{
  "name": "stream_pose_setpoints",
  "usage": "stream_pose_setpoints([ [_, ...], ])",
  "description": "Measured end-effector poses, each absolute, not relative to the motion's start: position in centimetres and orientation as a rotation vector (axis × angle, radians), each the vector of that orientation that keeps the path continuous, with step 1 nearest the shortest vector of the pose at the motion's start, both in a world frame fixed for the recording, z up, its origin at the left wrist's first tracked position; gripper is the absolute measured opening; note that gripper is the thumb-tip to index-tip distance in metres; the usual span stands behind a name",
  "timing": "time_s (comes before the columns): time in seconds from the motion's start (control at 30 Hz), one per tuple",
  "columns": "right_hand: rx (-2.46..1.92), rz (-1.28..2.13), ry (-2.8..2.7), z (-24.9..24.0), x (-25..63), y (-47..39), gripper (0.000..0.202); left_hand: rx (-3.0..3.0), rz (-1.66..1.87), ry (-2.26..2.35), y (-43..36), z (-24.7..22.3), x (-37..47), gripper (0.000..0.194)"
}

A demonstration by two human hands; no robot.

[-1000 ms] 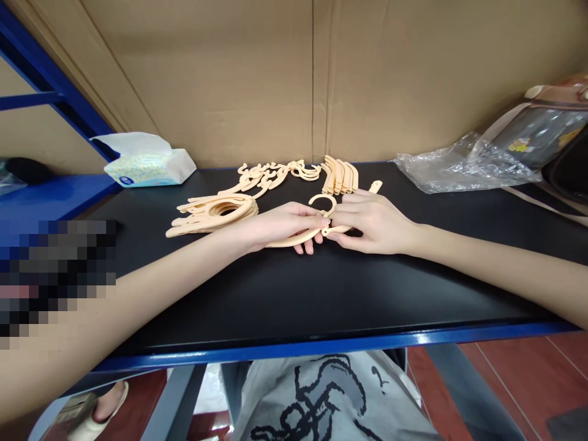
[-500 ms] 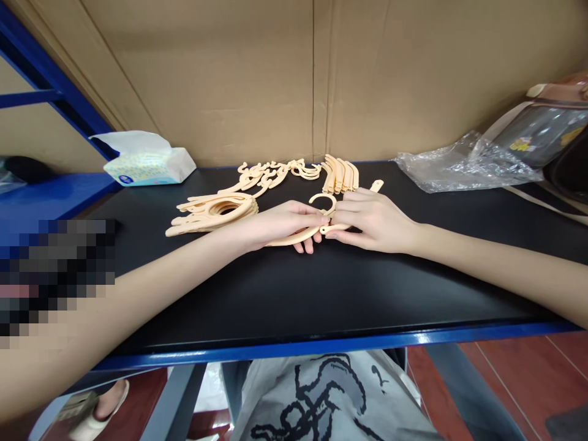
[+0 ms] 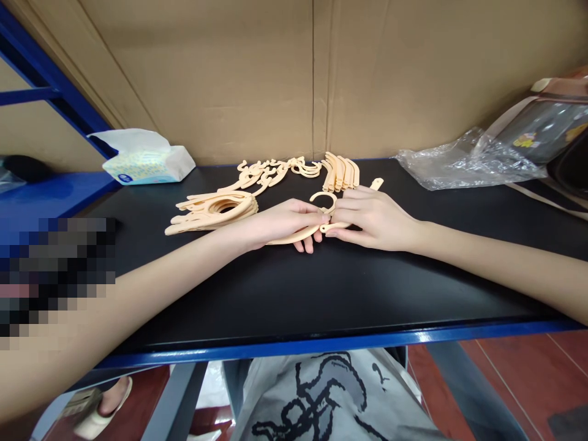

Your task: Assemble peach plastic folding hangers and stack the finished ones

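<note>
Cream plastic clothes-hanger parts meet between my two hands, over the middle of the black table. My left hand [image 3: 289,219] grips a curved hanger arm [image 3: 294,236], and a round hook [image 3: 329,196] rises just beyond its fingertips. Closed around another hanger arm [image 3: 377,184] is my right hand [image 3: 374,219]; that arm's holed end shows under the thumb and its other end sticks out past the knuckles. The fingers hide how the parts join. Behind my left wrist lies a stack of hangers [image 3: 202,215].
Hooks and curved pieces [image 3: 264,174] lie in a loose pile at the back, beside a bundle of hanger arms [image 3: 340,173]. A tissue pack [image 3: 147,162] sits back left. Clear plastic wrap [image 3: 450,162] and a bag [image 3: 546,128] occupy the right. A blue table edge [image 3: 294,350] runs in front.
Both hands keep nearly the same grip and place on the hanger parts. Only a slight shift of the whole view shows.
</note>
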State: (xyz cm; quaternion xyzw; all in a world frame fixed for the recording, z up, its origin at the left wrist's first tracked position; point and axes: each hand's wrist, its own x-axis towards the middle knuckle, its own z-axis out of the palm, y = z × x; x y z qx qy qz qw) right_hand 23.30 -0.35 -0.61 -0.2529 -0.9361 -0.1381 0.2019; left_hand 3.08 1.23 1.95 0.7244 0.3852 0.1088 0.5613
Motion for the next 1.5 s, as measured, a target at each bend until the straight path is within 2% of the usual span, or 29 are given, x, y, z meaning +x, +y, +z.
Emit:
stream_pose_setpoints([
  [0.47, -0.713, -0.313, -2.634, -1.0, 23.5, 0.0, 0.036, 1.736, 0.255, 0.913, 1.5, 1.5, 3.1, 0.023],
  [0.97, -0.741, -0.038, -2.616, -1.1, 23.4, 0.1, 0.028, 1.763, 0.264, 0.961, 1.2, 1.7, 3.6, 0.020],
  [1.5, -0.750, -0.033, -2.615, -1.0, 23.3, 0.0, 0.029, 1.770, 0.230, 1.036, 0.5, 2.6, 3.9, 0.020],
])
